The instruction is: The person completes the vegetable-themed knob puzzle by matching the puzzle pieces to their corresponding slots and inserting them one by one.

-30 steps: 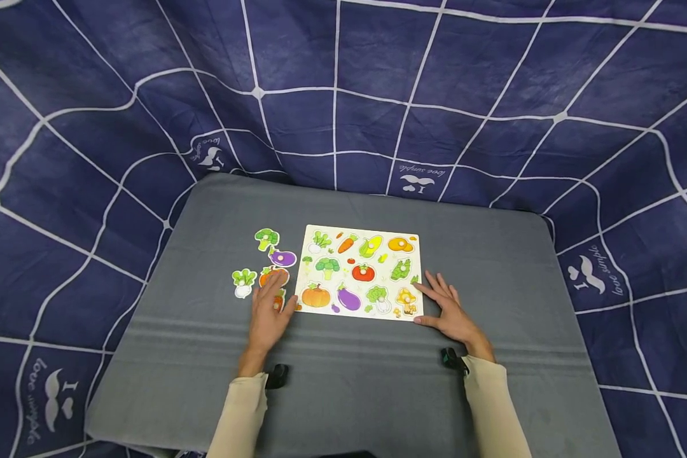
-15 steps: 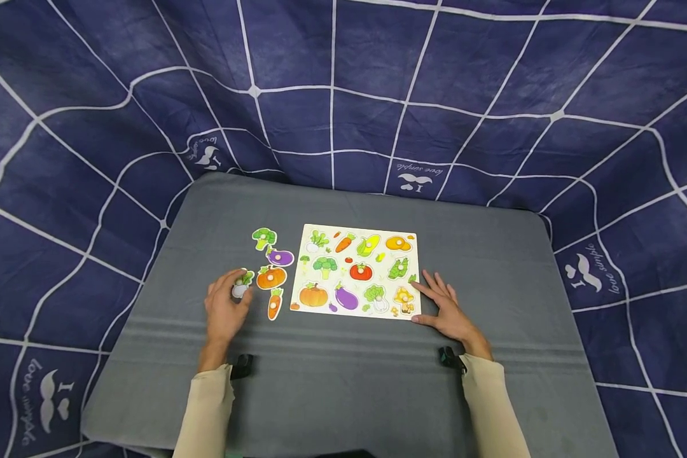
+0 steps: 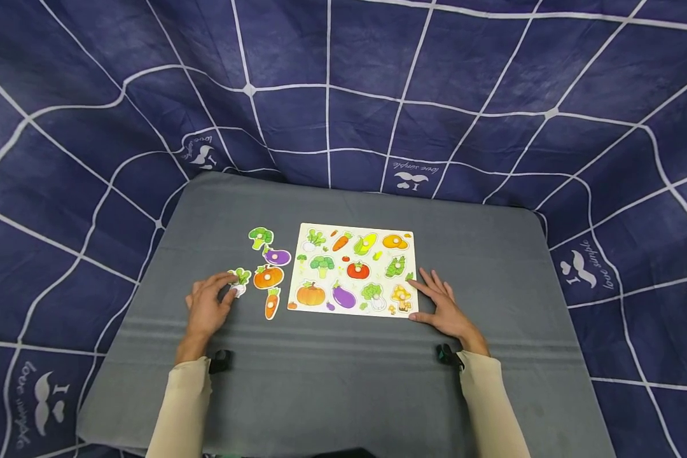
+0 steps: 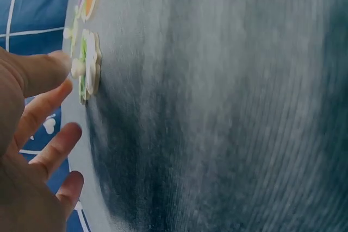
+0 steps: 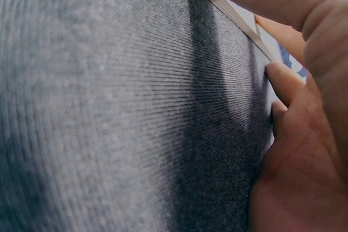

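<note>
My left hand (image 3: 206, 312) is at the left edge of a turnip puzzle piece (image 3: 240, 282), thumb and index finger apart on either side. In the left wrist view, the thumb tip comes right up to the white knob (image 4: 78, 68) of the piece, and the other fingers are spread. My right hand (image 3: 443, 310) rests with extended fingers at the right edge of a vegetable puzzle board (image 3: 334, 310). Its thumb touches the lower right corner; the index fingertip lies on the side. The right wrist view shows the board's edge (image 5: 234, 14) beneath the thumb.
Beside the turnip lie a broccoli piece (image 3: 261, 238), an eggplant piece (image 3: 277, 256), a pumpkin piece (image 3: 268, 277) and a carrot piece (image 3: 271, 303). Knobbed pieces such as the tomato (image 3: 357, 270) sit in the board. A blue checked curtain (image 3: 366, 114) surrounds the grey table (image 3: 343, 381).
My left hand has moved left from over the pumpkin and carrot pieces, across the turnip piece, to its left side. The right hand stays at the board. The view has shifted slightly.
</note>
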### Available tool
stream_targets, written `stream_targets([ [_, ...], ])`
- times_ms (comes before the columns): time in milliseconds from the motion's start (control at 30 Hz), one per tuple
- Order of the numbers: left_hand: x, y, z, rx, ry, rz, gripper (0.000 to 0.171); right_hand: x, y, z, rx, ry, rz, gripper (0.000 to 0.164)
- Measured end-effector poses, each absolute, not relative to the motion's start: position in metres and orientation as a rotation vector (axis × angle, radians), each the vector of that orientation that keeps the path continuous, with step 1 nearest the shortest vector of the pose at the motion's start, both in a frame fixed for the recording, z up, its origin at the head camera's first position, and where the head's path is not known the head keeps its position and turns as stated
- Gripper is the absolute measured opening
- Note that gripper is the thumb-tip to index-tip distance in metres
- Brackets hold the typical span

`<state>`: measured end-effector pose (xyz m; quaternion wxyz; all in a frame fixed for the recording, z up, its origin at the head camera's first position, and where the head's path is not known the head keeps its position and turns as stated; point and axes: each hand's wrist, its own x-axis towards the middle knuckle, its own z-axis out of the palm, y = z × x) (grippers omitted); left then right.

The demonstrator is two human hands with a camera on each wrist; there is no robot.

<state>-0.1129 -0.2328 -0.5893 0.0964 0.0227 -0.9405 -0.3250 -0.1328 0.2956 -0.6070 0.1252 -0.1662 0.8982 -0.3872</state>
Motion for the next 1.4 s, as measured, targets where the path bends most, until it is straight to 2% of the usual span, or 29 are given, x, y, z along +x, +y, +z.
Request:
stream_targets([
  [533,-0.125,-0.240,-0.598,-0.012,-2.775,-0.995,0.019,-0.133,0.295,-0.606,-0.481,2.622,-1.134,0.082],
  [1400,-0.133,-0.239,-0.600,0.002,-2.771,-0.998,0.015,-0.134,0.295,-0.606,-0.459,2.620,-1.114,0.083],
])
